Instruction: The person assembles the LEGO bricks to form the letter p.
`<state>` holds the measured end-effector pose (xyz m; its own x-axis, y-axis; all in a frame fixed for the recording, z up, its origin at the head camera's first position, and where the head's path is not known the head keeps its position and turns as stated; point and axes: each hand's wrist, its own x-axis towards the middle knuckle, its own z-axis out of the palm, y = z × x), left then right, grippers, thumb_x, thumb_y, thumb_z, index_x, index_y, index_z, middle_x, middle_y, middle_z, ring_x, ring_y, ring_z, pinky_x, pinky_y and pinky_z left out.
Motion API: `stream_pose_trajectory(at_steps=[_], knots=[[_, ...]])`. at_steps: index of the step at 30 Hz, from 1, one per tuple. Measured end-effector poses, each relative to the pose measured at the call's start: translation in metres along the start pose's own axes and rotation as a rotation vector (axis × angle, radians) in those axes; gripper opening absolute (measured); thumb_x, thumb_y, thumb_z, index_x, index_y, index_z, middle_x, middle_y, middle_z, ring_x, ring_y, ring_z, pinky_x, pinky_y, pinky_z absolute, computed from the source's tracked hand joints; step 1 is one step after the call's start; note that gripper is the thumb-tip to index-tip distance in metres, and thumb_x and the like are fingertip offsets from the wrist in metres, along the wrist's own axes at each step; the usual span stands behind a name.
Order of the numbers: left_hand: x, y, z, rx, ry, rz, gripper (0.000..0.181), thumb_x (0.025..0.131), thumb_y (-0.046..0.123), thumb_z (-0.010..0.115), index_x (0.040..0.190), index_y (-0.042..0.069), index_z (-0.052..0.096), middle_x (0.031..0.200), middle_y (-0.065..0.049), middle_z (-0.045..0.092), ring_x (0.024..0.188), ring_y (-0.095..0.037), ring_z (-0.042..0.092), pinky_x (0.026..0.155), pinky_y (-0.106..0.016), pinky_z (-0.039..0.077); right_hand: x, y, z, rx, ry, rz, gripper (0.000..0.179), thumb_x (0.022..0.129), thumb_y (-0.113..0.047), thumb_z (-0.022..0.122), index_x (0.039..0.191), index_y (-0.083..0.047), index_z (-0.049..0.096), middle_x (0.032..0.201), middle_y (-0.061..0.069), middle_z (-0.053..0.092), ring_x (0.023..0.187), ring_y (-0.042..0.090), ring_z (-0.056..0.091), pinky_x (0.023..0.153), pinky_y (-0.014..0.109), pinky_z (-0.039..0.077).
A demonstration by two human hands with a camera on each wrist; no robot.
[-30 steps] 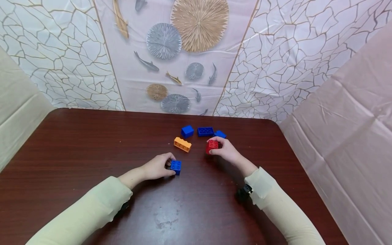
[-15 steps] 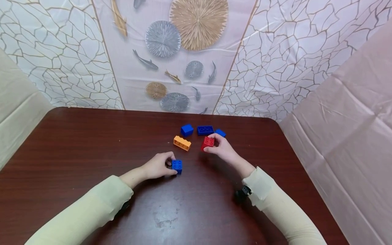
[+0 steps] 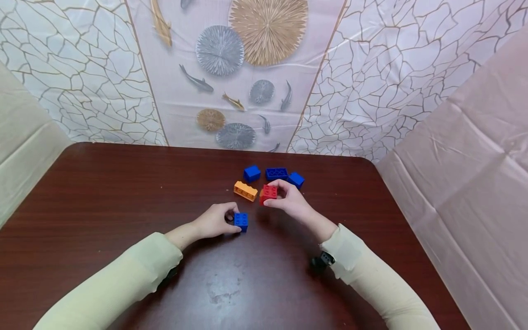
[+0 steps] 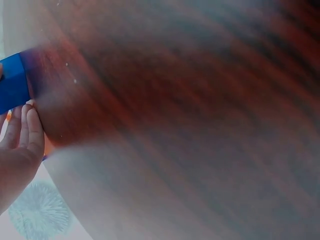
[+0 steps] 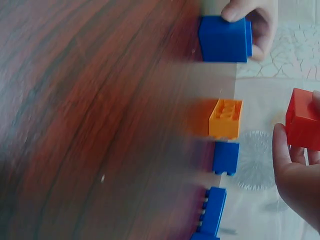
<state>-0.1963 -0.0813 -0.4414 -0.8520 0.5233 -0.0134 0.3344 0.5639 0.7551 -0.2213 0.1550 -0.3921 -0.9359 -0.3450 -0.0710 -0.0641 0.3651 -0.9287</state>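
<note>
Between thumb and fingers, my left hand [image 3: 215,221] pinches a square blue toy building brick [image 3: 241,221], studs facing up, just above or on the table. In the left wrist view the same brick [image 4: 14,84] shows at the left edge above the hand's fingers [image 4: 34,131]. My right hand [image 3: 292,201] grips a red building brick [image 3: 270,192] by its sides, studs up. The right wrist view shows the red brick [image 5: 302,119] raised off the table, higher than the blue one [image 5: 222,40]. It is to the right of and slightly beyond the blue brick.
An orange brick [image 3: 245,191] lies on its side just left of the red one. Farther back lie a blue brick [image 3: 252,173], a longer blue brick [image 3: 277,173] with its hollow side showing, and another blue brick [image 3: 295,179]. A patterned cloth [image 3: 218,123] hangs behind the table.
My right hand has carried the red brick leftward, closer to the orange brick and the blue brick in my left hand. My left hand has shifted slightly right with its brick.
</note>
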Motion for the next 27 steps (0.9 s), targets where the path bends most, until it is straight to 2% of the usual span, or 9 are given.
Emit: stream_pose_trajectory(at_steps=[10,16,21,27], knots=[[0.005,0.000,0.001,-0.008,-0.006,-0.012,0.028,0.077,0.021,0.076,0.093,0.011,0.056,0.093,-0.006,0.065,0.084,-0.014,0.058,0.077,-0.030,0.050,-0.001,-0.007,0.013,0.034,-0.037,-0.023,0.038,0.080,-0.002,0.069,0.115,0.002,0.054,0.110,0.021,0.059,0.081,0.013,0.060,0.075,0.020,0.052],[0.007,0.000,0.002,-0.016,-0.005,-0.017,0.029,0.077,0.022,0.077,0.093,0.011,0.056,0.094,-0.007,0.066,0.082,-0.014,0.058,0.076,-0.029,0.051,0.001,-0.005,0.020,0.001,-0.065,-0.049,0.037,0.080,-0.003,0.070,0.114,0.001,0.056,0.110,0.021,0.060,0.082,0.015,0.061,0.078,0.024,0.053],[0.009,0.000,0.005,-0.017,0.013,-0.013,0.029,0.076,0.023,0.078,0.092,0.011,0.057,0.091,-0.006,0.065,0.080,-0.013,0.057,0.074,-0.027,0.050,0.001,-0.001,0.024,-0.031,-0.076,-0.047,0.037,0.081,-0.006,0.071,0.115,-0.002,0.057,0.111,0.018,0.062,0.087,0.017,0.063,0.082,0.029,0.054],[0.009,0.001,0.008,-0.010,0.049,-0.006,0.029,0.075,0.022,0.078,0.090,0.010,0.056,0.086,-0.004,0.065,0.079,-0.012,0.056,0.073,-0.027,0.050,0.002,0.000,0.028,-0.043,-0.084,-0.062,0.037,0.079,-0.005,0.072,0.114,0.000,0.058,0.109,0.020,0.063,0.089,0.018,0.064,0.082,0.030,0.054]])
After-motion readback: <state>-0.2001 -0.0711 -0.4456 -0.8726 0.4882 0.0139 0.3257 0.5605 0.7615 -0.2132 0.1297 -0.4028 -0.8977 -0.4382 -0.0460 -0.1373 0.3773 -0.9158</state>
